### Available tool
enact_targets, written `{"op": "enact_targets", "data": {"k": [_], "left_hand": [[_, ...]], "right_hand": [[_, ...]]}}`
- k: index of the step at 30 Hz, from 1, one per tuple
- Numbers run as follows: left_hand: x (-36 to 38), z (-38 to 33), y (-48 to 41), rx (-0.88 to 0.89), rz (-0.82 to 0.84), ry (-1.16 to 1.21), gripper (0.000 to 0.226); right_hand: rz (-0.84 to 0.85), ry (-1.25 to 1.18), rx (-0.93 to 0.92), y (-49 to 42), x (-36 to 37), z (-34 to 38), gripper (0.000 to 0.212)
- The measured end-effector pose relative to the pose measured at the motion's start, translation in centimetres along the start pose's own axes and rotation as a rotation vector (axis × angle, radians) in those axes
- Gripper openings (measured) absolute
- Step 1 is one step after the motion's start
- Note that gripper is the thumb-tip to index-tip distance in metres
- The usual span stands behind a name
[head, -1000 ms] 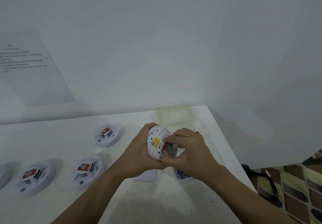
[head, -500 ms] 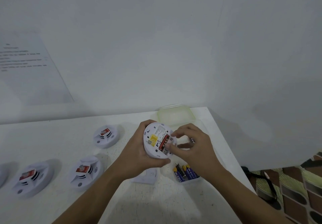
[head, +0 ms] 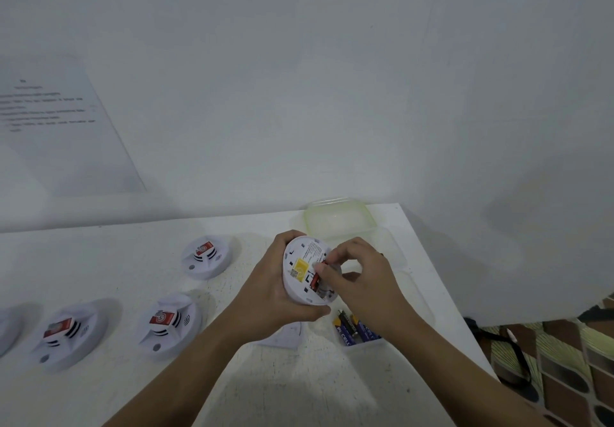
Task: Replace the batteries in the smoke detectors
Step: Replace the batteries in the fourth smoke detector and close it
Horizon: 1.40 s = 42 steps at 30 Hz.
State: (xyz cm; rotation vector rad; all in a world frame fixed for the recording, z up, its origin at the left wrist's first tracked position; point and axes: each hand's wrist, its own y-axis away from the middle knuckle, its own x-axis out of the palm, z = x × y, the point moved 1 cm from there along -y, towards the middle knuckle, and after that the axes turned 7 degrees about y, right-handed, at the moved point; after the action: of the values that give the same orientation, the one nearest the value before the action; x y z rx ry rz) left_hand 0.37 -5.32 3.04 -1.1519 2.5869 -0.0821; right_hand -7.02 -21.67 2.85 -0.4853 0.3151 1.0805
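Detector (head: 300, 272) left grip (head: 265, 293), right grip (head: 362, 282) pinching battery (head: 314, 283)

Three detectors (head: 169, 323) left of batteries (head: 354, 330) on table (head: 116, 260)

Plain room, likely home: white table (head: 99, 260), bare wall (head: 332, 94), patterned floor (head: 564, 377).

A single wide-angle camera worn on the person's head looks forward and down over both forearms at the white table (head: 99, 260), from close above. It faces a white wall (head: 332, 94) that fills the upper half of the view. The left hand (head: 265, 293) and right hand (head: 362, 280) sit near, just below mid-frame, and patterned floor (head: 581, 360) shows at the lower right.
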Motion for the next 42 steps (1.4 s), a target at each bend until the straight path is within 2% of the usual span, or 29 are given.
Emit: {"op": "enact_targets", "data": {"k": [7,11,18,25,35,42], "left_hand": [[-0.2,0.1,0.2,-0.016,0.003,-0.017,0.089],[-0.7,0.1,0.2,-0.013,-0.002,-0.021,0.086],[-0.7,-0.1,0.1,-0.012,0.035,-0.052,0.082],[-0.8,-0.2,0.0,-0.027,0.029,-0.043,0.08],[-0.7,-0.6,-0.6,-0.026,-0.013,0.012,0.079],[-0.9,-1.1,-0.9,-0.012,0.034,0.012,0.085]], "right_hand": [[0.054,0.108,-0.059,0.0,0.2,-0.5,0.022],[0.107,0.128,-0.162,0.1,-0.1,-0.4,0.036],[0.041,0.249,-0.278,0.1,-0.2,-0.1,0.054],[0.059,0.34,-0.409,0.5,-0.3,0.3,0.043],[0.063,0.396,-0.47,0.6,-1.3,0.2,0.036],[0.082,0.443,-0.531,-0.2,-2.2,-0.4,0.037]]}}
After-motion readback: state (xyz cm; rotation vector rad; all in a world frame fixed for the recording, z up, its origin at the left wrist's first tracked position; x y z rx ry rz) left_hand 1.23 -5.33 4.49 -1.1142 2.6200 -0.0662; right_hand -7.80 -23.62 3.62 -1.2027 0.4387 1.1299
